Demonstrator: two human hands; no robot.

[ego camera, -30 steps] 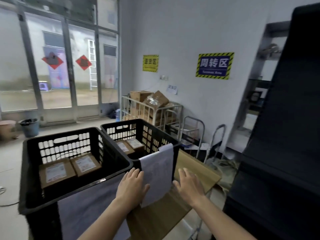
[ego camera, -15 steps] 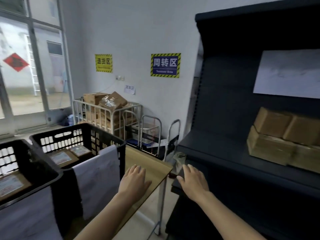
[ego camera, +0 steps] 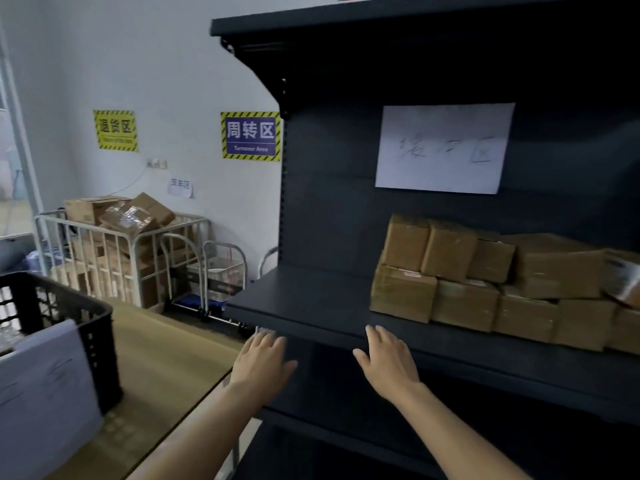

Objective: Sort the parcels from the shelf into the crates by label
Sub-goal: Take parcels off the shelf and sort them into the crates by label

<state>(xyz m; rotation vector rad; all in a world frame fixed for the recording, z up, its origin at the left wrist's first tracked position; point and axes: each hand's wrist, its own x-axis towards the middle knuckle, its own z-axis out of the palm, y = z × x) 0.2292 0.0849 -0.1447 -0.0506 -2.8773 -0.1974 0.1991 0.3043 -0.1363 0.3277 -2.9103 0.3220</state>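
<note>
A dark metal shelf (ego camera: 311, 299) fills the right half of the view. Several brown cardboard parcels (ego camera: 485, 278) are stacked in two layers on its right side. My left hand (ego camera: 261, 367) and my right hand (ego camera: 388, 365) are both empty, palms down with fingers apart, just in front of the shelf's front edge and left of the parcels. A black slatted crate (ego camera: 93, 327) with a white paper label (ego camera: 45, 393) hanging on its side stands on a wooden table (ego camera: 166, 362) at the lower left.
A white sheet with handwriting (ego camera: 443, 148) is taped to the shelf's back panel. Behind the table stand a white wire cage (ego camera: 121, 254) full of cartons and folded hand trolleys (ego camera: 221, 271). Wall signs (ego camera: 251, 135) hang above them.
My view has swung right, from the two crates to the shelf. Both empty hands moved with it, off the table and crate label to the shelf's front edge.
</note>
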